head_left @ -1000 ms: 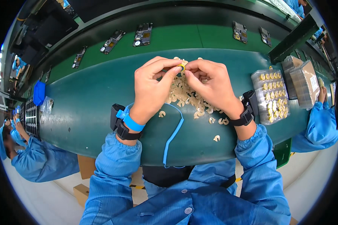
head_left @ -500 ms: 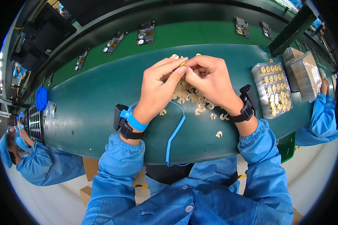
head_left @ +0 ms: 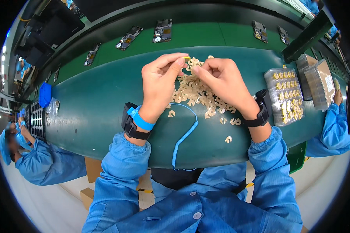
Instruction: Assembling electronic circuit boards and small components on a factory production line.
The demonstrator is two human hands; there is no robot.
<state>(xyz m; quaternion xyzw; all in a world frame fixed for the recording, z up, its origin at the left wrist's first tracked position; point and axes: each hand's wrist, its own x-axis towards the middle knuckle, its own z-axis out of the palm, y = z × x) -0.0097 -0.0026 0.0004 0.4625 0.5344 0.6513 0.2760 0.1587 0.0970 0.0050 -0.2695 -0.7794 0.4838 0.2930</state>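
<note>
Separation of the hands above a pile of notched discs, seen from the head view; 0.5 s earlier the fingertips of both hands met at a small yellow piece (head_left: 187, 58), whereas now a gap lies between them; the left hand (head_left: 158, 81) retains the piece, its thumb and index fingers clamped on it at the far side of the pile; the right hand (head_left: 224, 83) has drawn away, its thumb and index fingertips bent close together beside the cream notched discs (head_left: 193, 91), though whether they grip 1 of these cannot be told; the change suggests that 2-handed handling of the piece has given way, at least briefly, to separate roles, the left hand keeping hold and the right attending to the pile; the pile rests on the green counter (head_left: 97, 105), with a few discs scattered toward the wearer; a blue cord (head_left: 181, 139) runs from the left wrist strap (head_left: 144, 123) across the near side; to the right, a clear tray (head_left: 275, 103) bears yellow discs (head_left: 288, 95) with no evident change; beyond, 5 circuit boards (head_left: 162, 30) lie along a green strip.
</note>
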